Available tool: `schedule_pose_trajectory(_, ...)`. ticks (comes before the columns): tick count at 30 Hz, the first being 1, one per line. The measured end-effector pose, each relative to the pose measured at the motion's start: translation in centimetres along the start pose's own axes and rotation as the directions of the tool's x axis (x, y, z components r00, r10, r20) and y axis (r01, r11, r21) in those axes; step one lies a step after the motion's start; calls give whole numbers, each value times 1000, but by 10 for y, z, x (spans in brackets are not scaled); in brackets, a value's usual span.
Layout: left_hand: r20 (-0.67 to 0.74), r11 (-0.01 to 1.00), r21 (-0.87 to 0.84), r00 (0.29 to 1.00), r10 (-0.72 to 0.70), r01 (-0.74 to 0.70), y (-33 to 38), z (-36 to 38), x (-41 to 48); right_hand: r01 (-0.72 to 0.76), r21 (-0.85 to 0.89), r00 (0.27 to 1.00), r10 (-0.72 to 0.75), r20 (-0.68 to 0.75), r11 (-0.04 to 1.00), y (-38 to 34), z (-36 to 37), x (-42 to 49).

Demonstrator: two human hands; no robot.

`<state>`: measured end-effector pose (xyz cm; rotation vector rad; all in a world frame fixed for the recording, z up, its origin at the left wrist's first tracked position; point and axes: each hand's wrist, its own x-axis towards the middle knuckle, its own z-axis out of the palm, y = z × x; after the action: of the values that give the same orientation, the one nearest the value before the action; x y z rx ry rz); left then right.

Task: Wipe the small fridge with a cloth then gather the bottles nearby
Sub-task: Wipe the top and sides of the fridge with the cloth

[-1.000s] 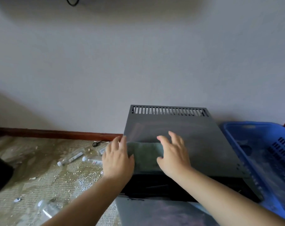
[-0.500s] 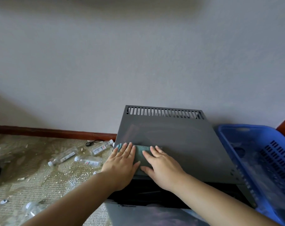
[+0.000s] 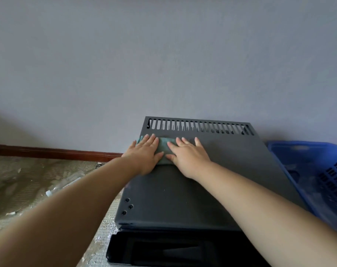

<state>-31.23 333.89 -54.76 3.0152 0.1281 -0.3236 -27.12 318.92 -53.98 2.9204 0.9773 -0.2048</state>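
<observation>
Compared with half a second earlier, both hands and the cloth (image 3: 163, 149) have advanced from the near-left part of the fridge top to its far-left area, just short of the vent slots (image 3: 200, 128). This indicates that a forward wiping stroke is in progress; by judgement, the wiping step is under way and the bottle-gathering step has not begun.

The left hand (image 3: 146, 153) lies flat, fingers extended and close together, palm down on the left portion of the cloth. The right hand (image 3: 187, 155) lies flat with fingers slightly spread, pressing the right portion. Neither hand grips; both press the cloth against the small fridge (image 3: 212, 180).

The cloth, green and folded, shows between and under the hands. One bottle (image 3: 61, 186) lies on the floor (image 3: 19, 189) left of the fridge, partly hidden by the left forearm. A blue basket (image 3: 308, 160) stands just beside the fridge on the right.
</observation>
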Motion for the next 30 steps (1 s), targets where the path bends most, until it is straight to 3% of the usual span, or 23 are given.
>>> schedule_pose_trajectory(19, -107, 967, -253, 994, -26, -2, -20, 1, 37, -34, 55, 999, 36, -29, 998, 3, 4, 37)
schedule_pose_trajectory(30, -67, 967, -256, 997, -27, 9, -22, 7, -1, -58, -15, 998, 58, 39, 998, -24, -5, 9)
